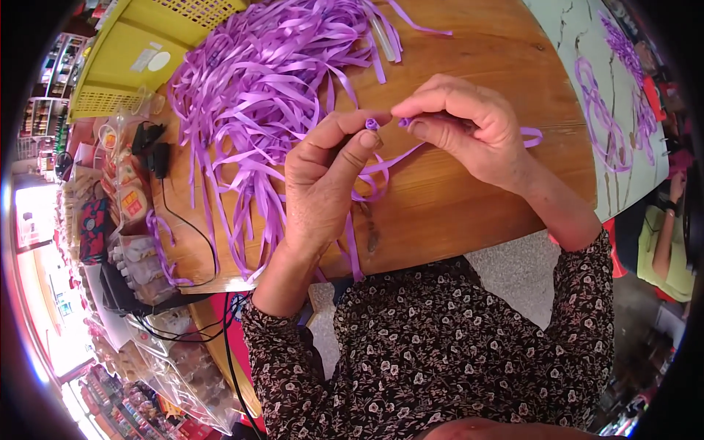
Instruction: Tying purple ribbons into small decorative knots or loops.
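Above the wooden table (462, 213) both my hands are raised close together, fingertips nearly meeting. My left hand (323, 161) pinches a small knotted end of purple ribbon (372, 125) between thumb and forefinger. Between the thumb and fingers of my right hand (473, 125) is another bit of purple ribbon (405, 122), mostly covered by the fingertips. A loose ribbon strand (403, 158) hangs in a curve beneath the hands. Behind my left hand lies a large tangled heap of purple ribbons (271, 66), some trailing over the table's near edge.
A yellow plastic basket (121, 55) stands at the far left. Black cable (183, 220) and bagged goods (128, 183) lie along the left edge. On the right, a white marbled surface (572, 37) bears more purple ribbon (601, 121); another person's arm (665, 235) shows beyond it.
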The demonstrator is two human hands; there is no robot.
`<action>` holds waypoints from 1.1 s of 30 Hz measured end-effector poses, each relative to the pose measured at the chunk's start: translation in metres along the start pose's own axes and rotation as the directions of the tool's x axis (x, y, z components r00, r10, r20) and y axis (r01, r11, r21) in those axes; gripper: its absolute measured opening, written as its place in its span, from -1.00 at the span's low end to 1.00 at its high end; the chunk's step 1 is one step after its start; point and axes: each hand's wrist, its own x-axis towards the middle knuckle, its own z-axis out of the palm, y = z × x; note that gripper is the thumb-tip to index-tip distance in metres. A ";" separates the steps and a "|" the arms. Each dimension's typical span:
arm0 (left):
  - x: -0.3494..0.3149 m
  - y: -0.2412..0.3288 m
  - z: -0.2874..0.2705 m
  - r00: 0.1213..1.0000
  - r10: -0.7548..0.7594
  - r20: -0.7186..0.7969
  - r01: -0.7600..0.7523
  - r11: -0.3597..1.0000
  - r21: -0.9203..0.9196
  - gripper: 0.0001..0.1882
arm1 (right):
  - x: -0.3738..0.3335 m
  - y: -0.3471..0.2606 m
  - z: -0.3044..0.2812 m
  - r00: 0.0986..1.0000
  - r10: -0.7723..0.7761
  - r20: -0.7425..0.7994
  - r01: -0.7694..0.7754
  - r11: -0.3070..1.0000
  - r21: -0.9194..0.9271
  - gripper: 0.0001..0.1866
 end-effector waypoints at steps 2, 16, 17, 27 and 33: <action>-0.001 0.000 -0.005 0.999 -0.023 0.040 0.019 0.995 0.096 -0.80 | 0.006 0.001 0.004 1.000 0.014 0.002 -0.014 1.000 -0.004 -0.74; -0.001 -0.004 -0.009 0.966 -0.246 0.076 0.252 0.964 -0.088 -0.86 | 0.013 0.008 0.010 0.985 -0.135 0.106 0.149 0.979 -0.139 -0.74; -0.001 -0.004 -0.009 0.964 -0.255 0.080 0.261 0.962 -0.079 -0.86 | 0.012 0.007 0.009 0.989 -0.117 0.095 0.130 0.981 -0.141 -0.76; -0.002 -0.012 -0.002 0.958 -0.285 0.034 0.286 0.940 -0.185 -0.84 | 0.002 0.008 0.005 0.990 -0.119 0.074 0.131 0.973 -0.191 -0.79; -0.002 -0.014 -0.003 0.962 -0.271 0.028 0.271 0.943 -0.193 -0.86 | 0.003 0.021 0.006 0.997 0.050 0.063 -0.052 0.998 0.042 -0.73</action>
